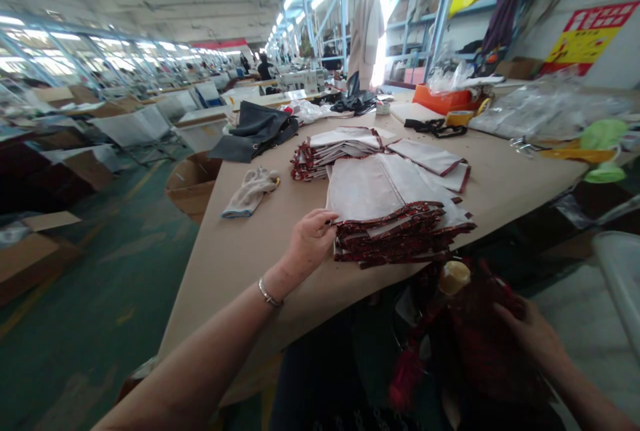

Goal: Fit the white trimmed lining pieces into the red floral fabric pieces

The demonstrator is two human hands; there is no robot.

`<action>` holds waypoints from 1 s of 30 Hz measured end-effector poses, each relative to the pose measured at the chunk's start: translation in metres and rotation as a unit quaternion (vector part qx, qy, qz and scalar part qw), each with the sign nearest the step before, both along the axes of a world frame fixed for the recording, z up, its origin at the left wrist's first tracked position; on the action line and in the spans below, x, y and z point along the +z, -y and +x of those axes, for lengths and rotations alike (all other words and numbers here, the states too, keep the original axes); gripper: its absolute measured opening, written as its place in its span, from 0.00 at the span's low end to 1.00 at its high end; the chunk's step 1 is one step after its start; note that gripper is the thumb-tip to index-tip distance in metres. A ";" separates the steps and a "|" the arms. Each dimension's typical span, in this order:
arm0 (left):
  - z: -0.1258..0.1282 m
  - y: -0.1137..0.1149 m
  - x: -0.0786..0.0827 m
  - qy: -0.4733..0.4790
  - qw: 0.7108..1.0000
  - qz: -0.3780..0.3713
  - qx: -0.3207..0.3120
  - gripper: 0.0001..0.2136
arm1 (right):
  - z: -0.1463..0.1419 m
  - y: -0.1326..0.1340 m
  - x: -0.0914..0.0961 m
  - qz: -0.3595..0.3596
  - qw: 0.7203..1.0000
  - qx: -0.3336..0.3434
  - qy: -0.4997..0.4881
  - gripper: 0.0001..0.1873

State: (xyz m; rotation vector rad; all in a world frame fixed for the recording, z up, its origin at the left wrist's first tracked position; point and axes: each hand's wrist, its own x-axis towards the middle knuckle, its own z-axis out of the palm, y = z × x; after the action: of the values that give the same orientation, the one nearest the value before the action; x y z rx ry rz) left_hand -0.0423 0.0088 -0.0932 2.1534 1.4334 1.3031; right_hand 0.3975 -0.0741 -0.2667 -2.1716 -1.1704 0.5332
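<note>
Slippage possible: my left hand (315,234) pinches the fabric stack (393,211) at centre frame, whose uneven layers could slide if tugged; my right hand (534,334), lower right, touches dark red cloth (477,338), grip indeterminable.

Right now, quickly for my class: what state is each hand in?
Left hand: closed, fingertips pinching the edge of the stacked white fabric.
Right hand: at the dark red material; too dim to tell whether it grips.

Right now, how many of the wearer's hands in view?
2. Left hand at the left edge of the near fabric stack; right hand at dark red fabric, off the table. Some right fingers may be hidden in shadow.
</note>
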 end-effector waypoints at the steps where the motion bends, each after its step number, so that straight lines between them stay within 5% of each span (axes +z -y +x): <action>1: 0.000 -0.002 0.000 -0.017 1.000 0.006 0.004 0.11 | -0.001 0.000 -0.001 -0.002 1.000 0.008 -0.007 0.35; 4: -0.002 -0.007 0.001 -0.089 0.996 0.026 0.002 0.10 | -0.014 -0.005 0.033 0.066 0.996 0.036 -0.042 0.35; 8: -0.005 -0.007 0.007 -0.210 0.976 0.053 -0.014 0.10 | -0.065 -0.008 0.126 0.198 0.976 0.085 -0.008 0.18; 10: -0.004 -0.006 0.010 -0.262 0.963 0.061 -0.019 0.09 | -0.098 -0.010 0.165 0.274 0.947 0.164 0.039 0.13; 13: -0.002 -0.006 0.014 -0.309 0.949 0.054 -0.017 0.09 | -0.146 -0.022 0.201 0.365 0.866 0.335 0.068 0.09; 17: 0.003 -0.010 0.026 -0.322 0.946 0.031 0.014 0.09 | -0.203 -0.056 0.223 0.352 0.799 0.470 0.131 0.09; 23: 0.014 -0.004 0.051 -0.263 0.961 0.067 0.059 0.07 | -0.256 -0.104 0.240 0.255 0.767 0.482 0.338 0.09; 26: 0.013 0.007 0.059 -0.251 0.963 0.081 0.058 0.06 | -0.244 -0.117 0.246 0.204 0.783 0.426 0.404 0.12; 30: 0.012 0.024 0.052 -0.206 0.975 0.053 0.062 0.04 | -0.204 -0.101 0.251 0.191 0.864 0.319 0.340 0.18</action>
State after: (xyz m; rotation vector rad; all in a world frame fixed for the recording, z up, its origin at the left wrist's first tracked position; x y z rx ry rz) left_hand -0.0301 -0.0150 -0.0413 2.5543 1.7063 1.0274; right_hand 0.1933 0.0266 -0.0153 -1.6102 -2.1887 -0.2586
